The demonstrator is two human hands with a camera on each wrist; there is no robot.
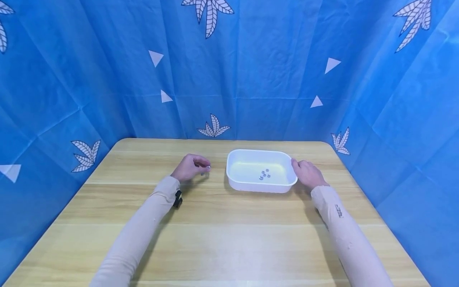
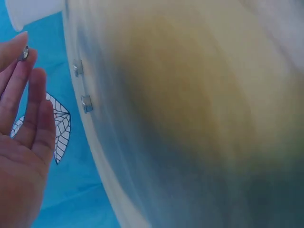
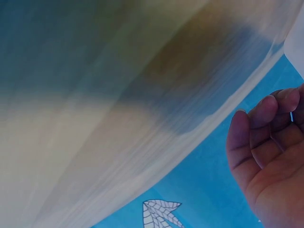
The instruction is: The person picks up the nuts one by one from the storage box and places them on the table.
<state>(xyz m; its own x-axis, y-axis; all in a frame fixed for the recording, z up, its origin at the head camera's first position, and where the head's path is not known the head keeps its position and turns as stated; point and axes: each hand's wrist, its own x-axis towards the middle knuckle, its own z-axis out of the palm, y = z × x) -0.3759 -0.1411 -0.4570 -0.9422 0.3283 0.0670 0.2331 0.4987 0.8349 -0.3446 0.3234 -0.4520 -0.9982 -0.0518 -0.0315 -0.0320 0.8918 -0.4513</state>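
Between thumb and forefinger, my left hand (image 1: 189, 167) pinches a small shiny metal nut (image 2: 24, 53), left of the white plastic tub (image 1: 259, 186). Two more metal nuts (image 2: 86, 103) lie on the table by that hand; the left wrist view shows them clearly, while in the head view the hand mostly hides them. My right hand (image 1: 307, 173) grips the tub's right end at the rim. Its fingers (image 3: 263, 114) are curled in the right wrist view, where only a corner of the tub shows. Several metal nuts (image 1: 264, 174) lie loose on the tub's floor.
The wood-grain table (image 1: 229, 239) has rounded far corners. Blue curtains (image 1: 265, 71) with white leaves and triangles hang behind it and along both sides. The tub stands toward the table's far edge. A dark band (image 1: 177, 199) is at the left wrist.
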